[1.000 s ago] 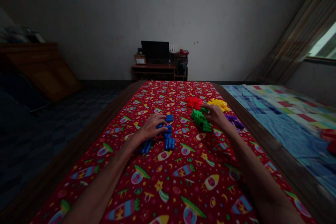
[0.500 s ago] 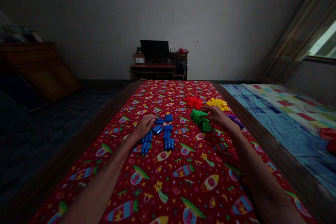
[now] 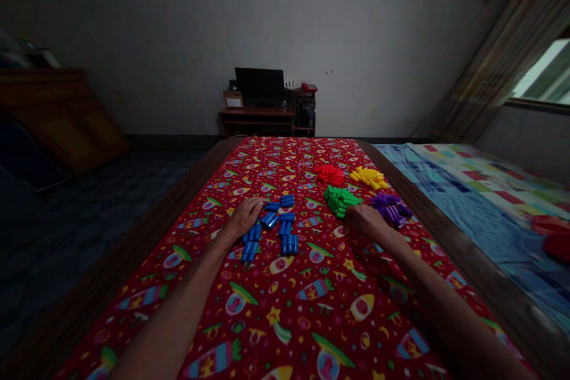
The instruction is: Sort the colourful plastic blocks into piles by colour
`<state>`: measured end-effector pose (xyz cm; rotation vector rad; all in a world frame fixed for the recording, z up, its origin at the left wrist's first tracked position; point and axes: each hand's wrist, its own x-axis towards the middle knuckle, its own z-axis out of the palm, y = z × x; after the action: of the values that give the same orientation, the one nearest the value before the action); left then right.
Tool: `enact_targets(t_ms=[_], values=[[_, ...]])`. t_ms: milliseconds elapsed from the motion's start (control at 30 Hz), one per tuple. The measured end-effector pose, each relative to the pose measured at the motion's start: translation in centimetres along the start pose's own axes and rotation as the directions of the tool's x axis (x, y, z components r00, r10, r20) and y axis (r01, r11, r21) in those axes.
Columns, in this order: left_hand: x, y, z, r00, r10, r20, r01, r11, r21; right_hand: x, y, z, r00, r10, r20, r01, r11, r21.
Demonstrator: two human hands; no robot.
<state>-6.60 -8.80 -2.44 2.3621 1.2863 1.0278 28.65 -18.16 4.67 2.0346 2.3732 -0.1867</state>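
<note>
My left hand (image 3: 246, 215) rests on the red cloth (image 3: 285, 297), fingers stretched out and lying against the left side of several small blue plastic tubes (image 3: 269, 221) set out in short rows. Beside the near right edge of a pile of green tubes (image 3: 341, 199), my right hand (image 3: 369, 222) has its fingers bent down and pressed together. What those fingers hold, if anything, is hidden. A heap of purple tubes (image 3: 392, 209) lies just right of that hand. Farther back are red tubes (image 3: 329, 174) and yellow tubes (image 3: 369, 177).
The patterned cloth covers a long table with a dark wooden edge (image 3: 178, 208). A bed with a blue checked sheet (image 3: 427, 190) adjoins it on the right. Against the far wall stands a desk (image 3: 258, 116) with a monitor (image 3: 259, 86). A wooden cabinet (image 3: 57, 113) is at left.
My right hand has moved nearer and down, from over the green and purple heaps to the near edge of the green one. More purple tubes show. My left hand stays by the blue tubes.
</note>
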Motion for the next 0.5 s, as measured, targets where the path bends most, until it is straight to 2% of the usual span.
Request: enact_targets(t_ms=[167,333,433,500], values=[[-0.1,0.3,-0.2,1.0,-0.003,0.006,0.003,1.0,0.008,1.0,-0.2,0.9,0.982,-0.09,-0.169,0.1,0.994,0.053],[-0.1,0.4,-0.2,1.0,0.009,0.007,-0.009,1.0,0.005,0.2,-0.2,1.3,0.957,-0.121,-0.263,0.122,0.992,-0.012],[-0.1,0.4,-0.2,1.0,0.007,0.009,-0.007,1.0,0.006,-0.5,-1.8,1.7,0.918,-0.238,-0.318,0.239,0.97,-0.035],[0.0,0.5,-0.2,1.0,0.004,0.012,-0.004,1.0,0.008,-0.4,-3.5,2.1,0.865,-0.356,-0.353,0.36,0.931,-0.057]])
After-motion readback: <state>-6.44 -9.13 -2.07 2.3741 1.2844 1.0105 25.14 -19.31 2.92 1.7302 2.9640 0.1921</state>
